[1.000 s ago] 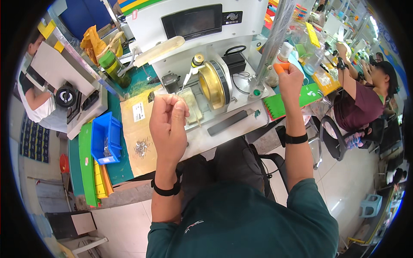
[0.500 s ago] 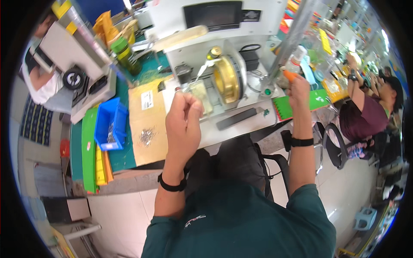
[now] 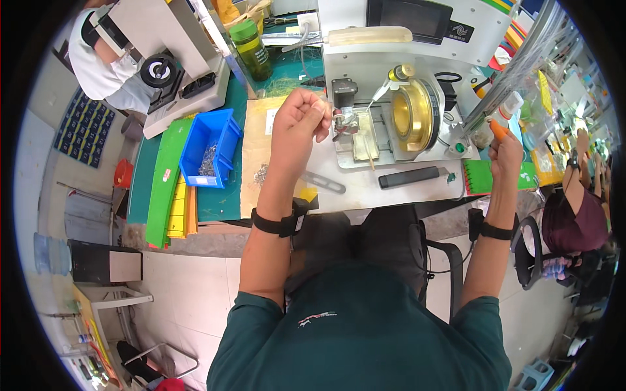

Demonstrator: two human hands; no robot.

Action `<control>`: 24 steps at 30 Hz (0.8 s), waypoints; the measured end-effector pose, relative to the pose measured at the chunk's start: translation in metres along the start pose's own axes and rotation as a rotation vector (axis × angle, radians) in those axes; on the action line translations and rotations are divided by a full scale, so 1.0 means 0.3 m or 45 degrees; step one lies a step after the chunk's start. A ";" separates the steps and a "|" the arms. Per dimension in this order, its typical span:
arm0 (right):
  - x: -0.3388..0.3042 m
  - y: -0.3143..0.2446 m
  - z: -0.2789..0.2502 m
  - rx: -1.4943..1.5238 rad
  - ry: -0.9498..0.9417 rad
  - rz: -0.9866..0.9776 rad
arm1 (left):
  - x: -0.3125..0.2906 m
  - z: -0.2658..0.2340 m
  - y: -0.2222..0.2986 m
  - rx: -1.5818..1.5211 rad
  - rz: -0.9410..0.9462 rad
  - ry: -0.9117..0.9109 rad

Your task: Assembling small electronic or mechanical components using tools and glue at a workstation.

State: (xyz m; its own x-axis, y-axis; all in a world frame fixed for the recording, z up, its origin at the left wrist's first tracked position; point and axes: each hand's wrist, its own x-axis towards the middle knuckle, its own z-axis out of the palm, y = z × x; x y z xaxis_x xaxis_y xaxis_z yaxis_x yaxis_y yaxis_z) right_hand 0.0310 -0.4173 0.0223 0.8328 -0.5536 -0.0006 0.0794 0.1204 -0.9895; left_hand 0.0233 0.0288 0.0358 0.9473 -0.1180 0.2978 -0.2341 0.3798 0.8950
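Observation:
My left hand (image 3: 300, 127) is raised in front of the machine's left side, thumb and fingers pinched together. Whatever sits in the pinch is too small to name. Just right of its fingertips is a small metal clamp (image 3: 345, 122) under a dark block (image 3: 343, 91). My right hand (image 3: 506, 156) hangs over the machine's right side, fingers curled. An orange piece (image 3: 499, 130) projects from its top; whether that is a finger cot or a handle, I cannot tell. Between the hands stand a brass-coloured wheel (image 3: 405, 117) and a thin white nozzle (image 3: 380, 93).
A blue bin (image 3: 225, 153) of small metal parts stands left, beside green strips (image 3: 166, 176). Brown paper (image 3: 254, 143) holds more small parts. A dark-handled tool (image 3: 409, 177) lies at the bench's front. Behind are a green bottle (image 3: 250, 55) and a lamp arm (image 3: 368, 36). Other people sit nearby.
The view has swung left, so the bench appears farther right. My left fingertips now point right toward the clamp instead of upward. My right hand remains raised and curled, the orange piece still showing.

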 end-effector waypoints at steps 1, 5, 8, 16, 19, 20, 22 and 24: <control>-0.003 -0.005 0.002 0.004 -0.011 0.000 | -0.002 -0.006 -0.013 0.000 -0.001 -0.003; -0.011 -0.006 0.001 0.060 -0.035 0.003 | -0.049 -0.009 -0.075 -0.386 -0.156 0.037; -0.014 -0.005 0.003 0.072 -0.029 0.021 | -0.058 -0.015 -0.091 -0.582 -0.206 0.027; 0.022 0.067 -0.007 -0.513 0.288 -0.444 | -0.038 0.023 -0.082 0.510 0.066 0.400; 0.002 0.084 -0.017 -0.661 0.283 -0.361 | -0.036 0.027 -0.120 0.616 0.144 0.387; -0.047 0.069 0.002 -0.666 0.286 -0.353 | -0.043 0.031 -0.122 0.617 0.135 0.384; -0.231 -0.021 0.112 -1.149 0.496 -0.758 | -0.056 0.029 -0.102 0.585 0.030 0.437; -0.437 -0.082 0.213 -1.120 0.504 -1.433 | -0.057 0.030 -0.108 0.621 0.007 0.461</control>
State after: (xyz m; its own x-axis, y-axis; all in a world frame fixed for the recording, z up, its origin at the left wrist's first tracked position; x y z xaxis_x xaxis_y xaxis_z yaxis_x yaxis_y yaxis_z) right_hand -0.0450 -0.2951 0.0561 0.3488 -0.2159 0.9120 0.0966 -0.9596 -0.2641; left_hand 0.0126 0.0103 0.0046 0.9398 0.2352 0.2478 -0.2315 -0.0952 0.9682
